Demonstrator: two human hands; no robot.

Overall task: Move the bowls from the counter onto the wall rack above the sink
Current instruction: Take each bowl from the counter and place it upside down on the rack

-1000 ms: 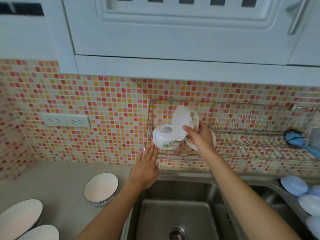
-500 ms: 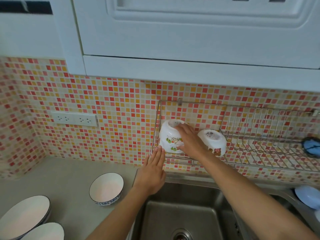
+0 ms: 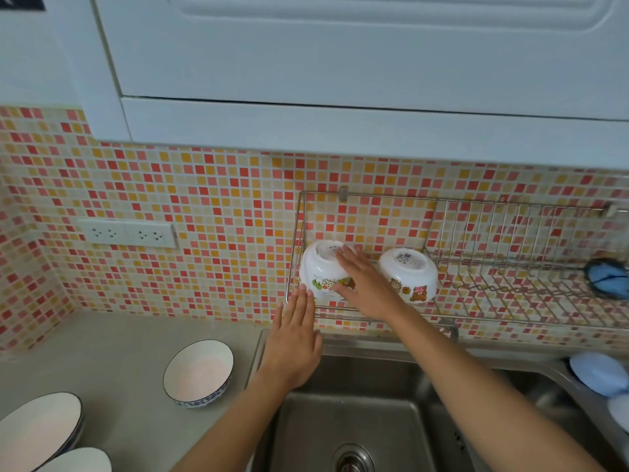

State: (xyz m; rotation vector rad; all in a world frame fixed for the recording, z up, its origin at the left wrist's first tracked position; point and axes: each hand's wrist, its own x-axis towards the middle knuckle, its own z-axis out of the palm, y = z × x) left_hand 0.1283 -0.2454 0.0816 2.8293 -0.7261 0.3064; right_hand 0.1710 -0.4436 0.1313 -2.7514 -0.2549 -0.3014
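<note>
Two white bowls with cartoon prints sit upside down on the wire wall rack (image 3: pixel 374 199). My right hand (image 3: pixel 366 287) lies with straight fingers across the left rack bowl (image 3: pixel 320 267); the right rack bowl (image 3: pixel 408 275) stands free beside it. My left hand (image 3: pixel 294 338) is flat and held just below the rack's left corner, fingertips near the left bowl's rim. A blue-rimmed bowl (image 3: pixel 199 373) stands upright on the grey counter (image 3: pixel 112 352). More white dishes (image 3: pixel 37 427) are stacked at the lower left edge.
The steel sink (image 3: pixel 357 420) lies under my arms. A blue brush (image 3: pixel 607 277) hangs at the rack's right end. Pale blue plates (image 3: pixel 594 373) lean at the far right. A white cupboard (image 3: pixel 340 63) hangs above the rack; wall sockets (image 3: pixel 127 233) sit to the left.
My right hand turned the raised bowl over and set it upside down on the rack's left end, then flattened on it. My left hand stayed below the rack.
</note>
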